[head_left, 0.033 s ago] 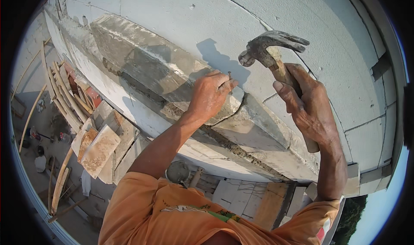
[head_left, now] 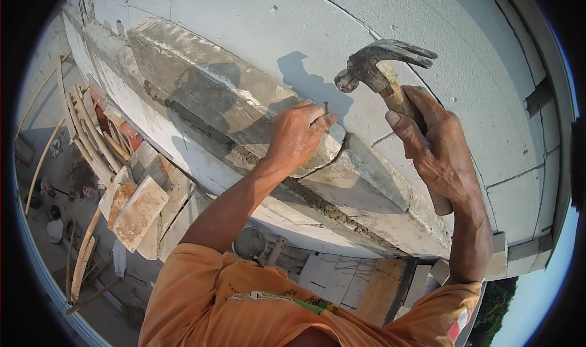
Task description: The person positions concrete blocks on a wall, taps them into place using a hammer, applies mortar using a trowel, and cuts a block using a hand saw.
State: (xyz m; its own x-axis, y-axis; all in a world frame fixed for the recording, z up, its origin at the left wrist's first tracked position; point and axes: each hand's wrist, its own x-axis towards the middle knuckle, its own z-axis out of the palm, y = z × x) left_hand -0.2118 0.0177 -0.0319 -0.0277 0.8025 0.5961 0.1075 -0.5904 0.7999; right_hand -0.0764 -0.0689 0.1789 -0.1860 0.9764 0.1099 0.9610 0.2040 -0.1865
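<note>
My left hand [head_left: 294,133] pinches a small nail [head_left: 326,107] between thumb and fingertips, its head sticking out above them. It rests at the upper edge of a grey concrete ledge [head_left: 183,66], against the pale block wall [head_left: 238,11]. The nail's tip is hidden by my fingers. In my right hand [head_left: 438,148], a claw hammer [head_left: 366,66] is gripped round its wooden handle. The hammer's round striking face points left, toward the nail and apart from it, while the claw points right. A shadow of the hammer falls on the wall beside the nail.
Stacked blocks and slabs [head_left: 141,212] stand at the left, near bent wooden poles [head_left: 94,139]. Below the ledge are a round bucket of grey mix [head_left: 250,243] and a wooden board [head_left: 381,289]. Tools and debris lie on the ground far below left.
The hammer's head has shifted very slightly up and left. My left hand stays on the nail.
</note>
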